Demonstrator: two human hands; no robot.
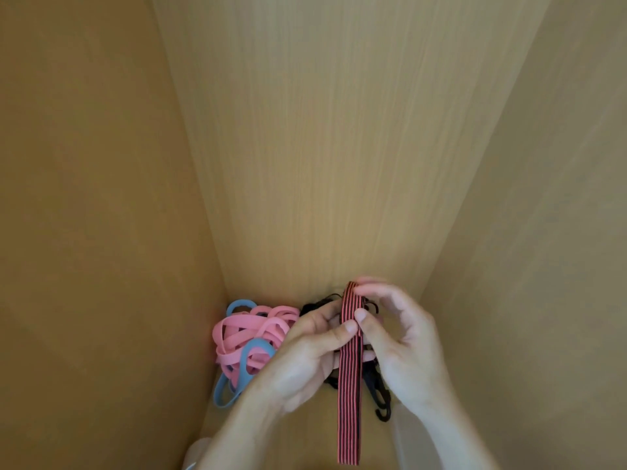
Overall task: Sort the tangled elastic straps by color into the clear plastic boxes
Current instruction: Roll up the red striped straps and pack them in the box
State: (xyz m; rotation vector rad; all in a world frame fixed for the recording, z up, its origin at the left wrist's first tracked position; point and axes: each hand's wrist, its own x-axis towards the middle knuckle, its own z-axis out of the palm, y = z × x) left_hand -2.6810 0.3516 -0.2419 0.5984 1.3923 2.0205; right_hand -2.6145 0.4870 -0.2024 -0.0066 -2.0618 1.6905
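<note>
Both hands meet low in the middle of the view on one striped strap (349, 401), red with thin black lines. It is folded over at the top, and its two layers hang straight down together to the bottom edge of the picture. The left hand (305, 354) pinches the strap from the left, thumb flat on its front and the other fingers curled behind it. The right hand (400, 347) holds it from the right – its thumb presses the strap just beside the left thumb, and its fingertips (369, 286) curl over the fold at the top.

To the left of the hands lies a tangled heap of pink straps (244, 330) with blue straps (252, 361) looped through it. The heap sits in the corner where the plain brown side wall (101, 198) meets the wood-grain panel (322, 164). Behind and below the hands are black straps (315, 305), mostly hidden, with a black hook (381, 401) showing just right of the striped strap.

A pale see-through shape (198, 451) sits by the left forearm at the bottom edge – too blurred to tell what it is
</note>
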